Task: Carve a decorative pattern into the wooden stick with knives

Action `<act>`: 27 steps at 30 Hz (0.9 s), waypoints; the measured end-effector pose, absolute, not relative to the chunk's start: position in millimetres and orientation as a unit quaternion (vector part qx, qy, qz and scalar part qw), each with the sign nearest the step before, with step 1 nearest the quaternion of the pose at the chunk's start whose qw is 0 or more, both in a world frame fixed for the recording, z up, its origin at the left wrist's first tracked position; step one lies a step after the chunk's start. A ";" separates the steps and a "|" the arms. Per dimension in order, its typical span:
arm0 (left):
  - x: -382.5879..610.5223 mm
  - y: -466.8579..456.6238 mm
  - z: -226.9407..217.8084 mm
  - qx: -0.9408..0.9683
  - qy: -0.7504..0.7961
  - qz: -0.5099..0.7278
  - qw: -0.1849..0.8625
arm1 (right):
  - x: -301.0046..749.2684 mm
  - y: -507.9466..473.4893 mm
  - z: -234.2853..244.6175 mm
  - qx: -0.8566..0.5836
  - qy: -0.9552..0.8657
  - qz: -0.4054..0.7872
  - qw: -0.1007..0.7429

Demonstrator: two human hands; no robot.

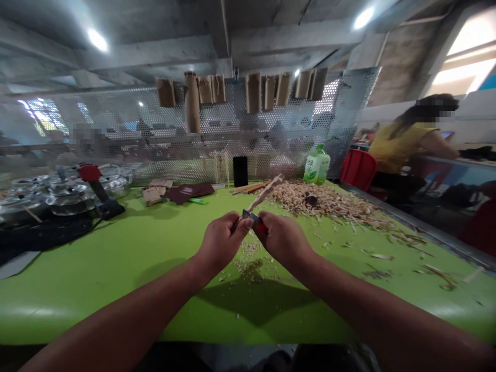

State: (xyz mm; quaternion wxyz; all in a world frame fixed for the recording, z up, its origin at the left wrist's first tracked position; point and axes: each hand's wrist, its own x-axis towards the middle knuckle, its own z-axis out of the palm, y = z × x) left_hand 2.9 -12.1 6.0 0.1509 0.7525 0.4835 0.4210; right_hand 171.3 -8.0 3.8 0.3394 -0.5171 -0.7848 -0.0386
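My left hand (219, 238) is closed around the lower end of a carved wooden stick (266, 192), which slants up and to the right with a bumpy surface. Closed on the red handle of a carving knife (253, 217) is my right hand (289, 238). The short metal blade lies against the wood, close to my left thumb. Both hands meet above the green table (127, 253). Small wood chips (251, 252) lie scattered below them. The stick's lower end is hidden in my left fingers.
A large heap of shavings (333, 199) spreads right of my hands, by a green bottle (316, 165). A black phone (240, 171) stands at the back. Brown sandpaper (189, 192) lies left, near metal kettles (67, 194). A person in yellow (403, 144) sits at right.
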 end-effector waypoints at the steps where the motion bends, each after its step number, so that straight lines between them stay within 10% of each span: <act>1: 2.7 -12.1 5.8 0.752 0.477 0.424 0.162 | 171.8 -6.8 3.3 -0.511 -0.786 -0.024 0.348; 16: 0.8 0.4 0.4 0.723 0.326 0.449 0.412 | 172.8 3.9 1.8 -0.486 -0.799 0.071 0.347; 27: 0.9 -8.6 14.2 0.756 0.321 0.434 0.370 | 174.7 0.8 3.9 -0.469 -0.818 0.050 0.328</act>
